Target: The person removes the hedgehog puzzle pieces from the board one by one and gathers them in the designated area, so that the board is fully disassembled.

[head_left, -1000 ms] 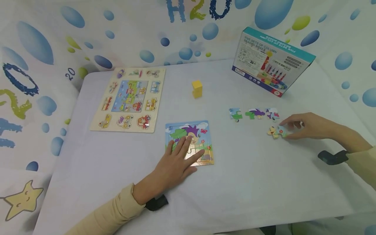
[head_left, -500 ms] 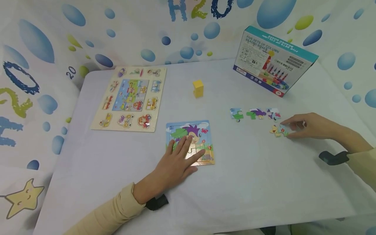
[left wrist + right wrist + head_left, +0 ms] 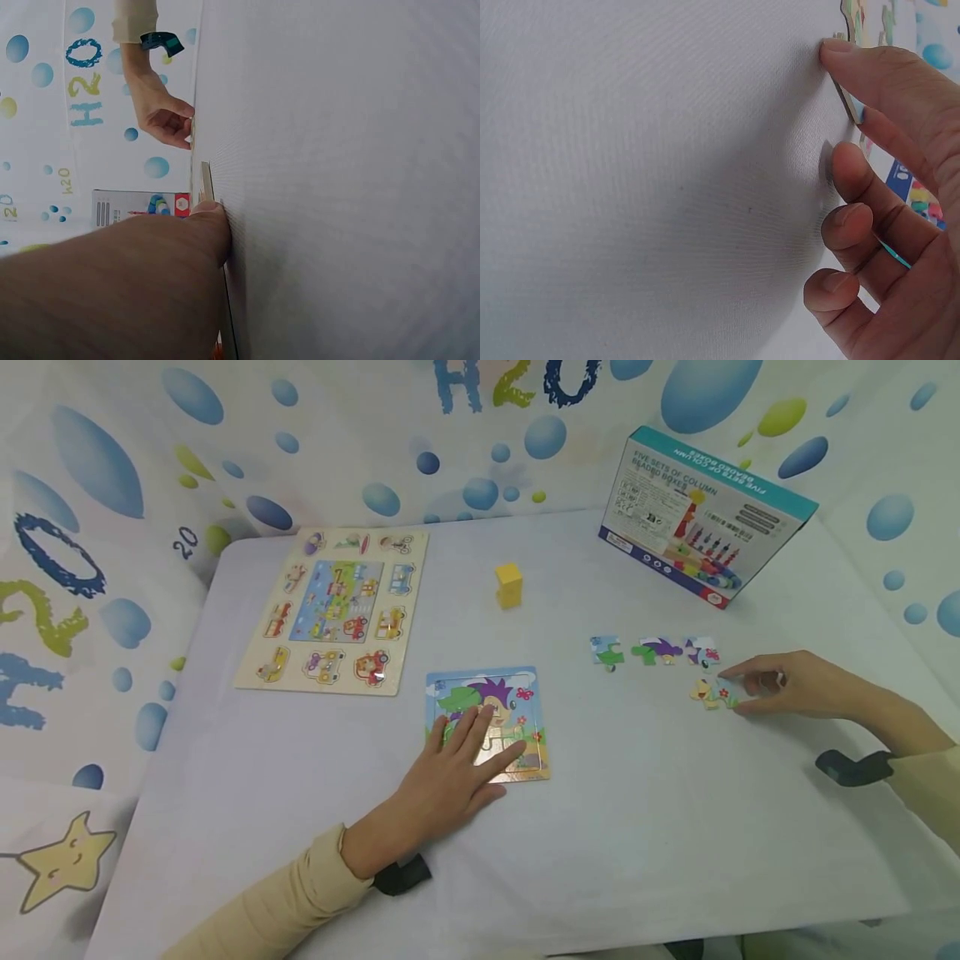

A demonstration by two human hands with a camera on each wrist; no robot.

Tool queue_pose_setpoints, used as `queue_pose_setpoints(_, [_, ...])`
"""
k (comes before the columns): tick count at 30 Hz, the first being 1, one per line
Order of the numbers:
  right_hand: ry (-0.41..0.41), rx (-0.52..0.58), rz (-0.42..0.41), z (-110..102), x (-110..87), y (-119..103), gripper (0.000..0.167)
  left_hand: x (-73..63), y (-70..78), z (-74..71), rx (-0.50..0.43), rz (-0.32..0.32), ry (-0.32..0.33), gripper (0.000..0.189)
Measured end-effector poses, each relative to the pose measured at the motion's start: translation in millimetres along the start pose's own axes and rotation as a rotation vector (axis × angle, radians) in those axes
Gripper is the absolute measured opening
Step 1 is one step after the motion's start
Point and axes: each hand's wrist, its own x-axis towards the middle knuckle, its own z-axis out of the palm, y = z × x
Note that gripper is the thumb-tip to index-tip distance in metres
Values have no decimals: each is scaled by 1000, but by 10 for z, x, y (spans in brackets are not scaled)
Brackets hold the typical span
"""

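Observation:
My left hand (image 3: 442, 789) rests with fingers spread over a small square jigsaw puzzle (image 3: 521, 681), which shows a purple-haired cartoon figure. It covers the puzzle's lower left. To the right, my right hand (image 3: 806, 689) pinches a flower puzzle piece (image 3: 726, 693) at its edges, between thumb and index finger. The right wrist view shows the thumb against the edge of this thin piece (image 3: 844, 97), the other fingers loosely curled. A duck puzzle piece (image 3: 703, 694) lies at its left side. Behind them, a green-leaf piece (image 3: 606, 650), a purple-hair piece (image 3: 660, 650) and a butterfly piece (image 3: 702, 652) form a row.
A larger wooden vehicle puzzle board (image 3: 408, 618) lies at the back left of the white-covered table (image 3: 637, 835). A yellow block (image 3: 509, 586) stands at the back middle. At the back right a toy box (image 3: 705, 518) stands upright, turned at an angle.
Both hands keep their places. The flower and duck pieces have shifted very slightly beside each other, and the whole head view has drifted a little.

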Motion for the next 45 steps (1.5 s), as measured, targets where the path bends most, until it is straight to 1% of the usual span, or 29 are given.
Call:
queue_pose_setpoints(4, [-24,-2,10,7,52,-29,48,-33,-13,11,14,-6,13,52])
queue_pose_setpoints(8, [-41,-33,35,-16,85,-75,55,-52,-27,18,31,-4,26,52])
queue_pose_setpoints(10, [-37,-61,32,-38,90,-116,58,-56,-33,16,30,-2,24,52])
queue_pose_setpoints(12, [-17,-94,9,-63,96,-188,58,-58,-40,6,27,-1,17,52])
queue_pose_setpoints(14, [5,-125,-31,-86,116,-316,56,-60,-47,-5,26,-5,6,52])
queue_pose_setpoints(16, [14,-141,-76,-102,162,-504,53,-61,-55,-17,25,-8,3,52])
queue_pose_setpoints(20, [-10,-162,-169,-87,317,-962,46,-63,-67,-19,18,-11,3,52])
queue_pose_setpoints(24, [-12,-198,-234,18,518,-1401,39,-56,-60,0,15,-3,6,52])
queue_pose_setpoints(27, [-7,-212,-254,130,689,-1685,35,-50,-52,19,36,1,10,52])
queue_pose_setpoints(30, [-21,-217,-270,258,843,-1915,35,-41,-47,27,58,4,19,52])
queue_pose_setpoints(33, [-42,-227,-292,398,963,-2097,36,-22,-42,21,73,3,9,52])
queue_pose_setpoints(38, [-79,-263,-376,598,1096,-2312,40,14,-31,3,84,0,-33,52])
queue_pose_setpoints(41, [-91,-267,-401,675,1140,-2384,42,21,-21,-5,90,-2,-56,53])
queue_pose_setpoints(45, [-85,-255,-422,739,1176,-2420,40,13,-13,-10,85,-13,-82,52])
